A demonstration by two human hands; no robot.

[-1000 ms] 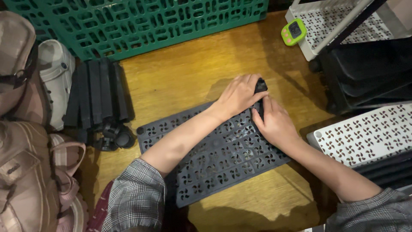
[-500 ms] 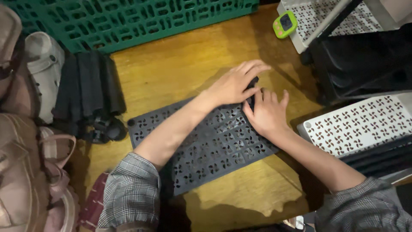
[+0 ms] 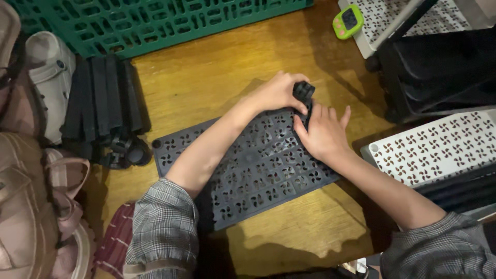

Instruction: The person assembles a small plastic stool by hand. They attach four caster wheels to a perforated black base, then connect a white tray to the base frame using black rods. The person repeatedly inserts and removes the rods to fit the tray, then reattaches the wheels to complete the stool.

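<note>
A dark perforated panel (image 3: pixel 248 170) lies flat on the wooden tabletop (image 3: pixel 217 67). At the panel's far corner, the left hand (image 3: pixel 276 93) has its fingers curled closed around a small black caster (image 3: pixel 304 92). The right hand (image 3: pixel 323 134) rests on the panel just beside the caster, fingers loosely spread, gripping nothing visible.

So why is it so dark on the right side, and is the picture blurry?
Head view: warm light falls on the wooden tabletop, casting soft shadows beside both hands, left and right; the black plastic rack at right swallows detail; the black perforated plastic panel looks sharp, edges slightly soft.
</note>
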